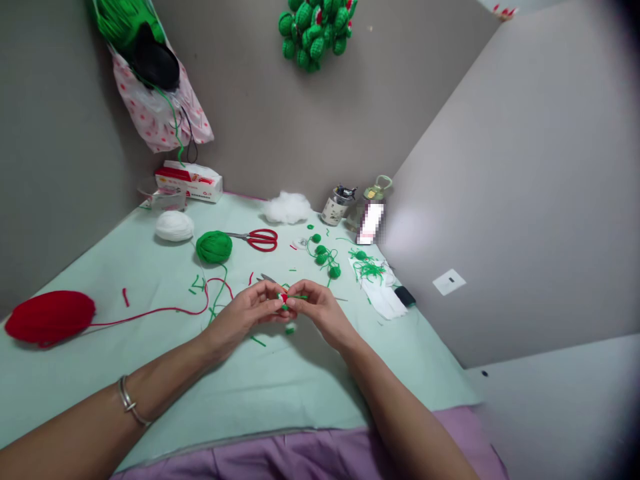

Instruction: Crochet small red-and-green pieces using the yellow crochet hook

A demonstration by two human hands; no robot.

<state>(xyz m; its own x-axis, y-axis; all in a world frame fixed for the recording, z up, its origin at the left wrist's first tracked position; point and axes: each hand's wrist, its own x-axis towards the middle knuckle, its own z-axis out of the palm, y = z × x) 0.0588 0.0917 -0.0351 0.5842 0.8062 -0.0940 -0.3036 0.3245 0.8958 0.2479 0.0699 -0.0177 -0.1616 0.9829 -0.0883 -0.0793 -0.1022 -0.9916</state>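
Observation:
Over the middle of the table, my left hand point(260, 303) and my right hand point(315, 303) meet with fingertips pinched on a small red, white and green crochet piece point(285, 299). A green strand sticks out to the right by my right fingers. Whether a hook or needle is in the fingers, I cannot make out. Just below the hands lies a small green and white piece point(291, 329). Grey blade tips point(265, 278) show behind my left fingers. A thin needle-like thing point(341, 299) lies right of my right hand.
Yarn lies to the left: a red skein point(50, 317), a green ball point(214, 247) and a white ball point(175, 227). Further back are red-handled scissors point(263, 240), white stuffing point(287, 208), a pen cup point(335, 207) and a bottle point(377, 190). Small green crochet balls point(321, 259) lie right of centre.

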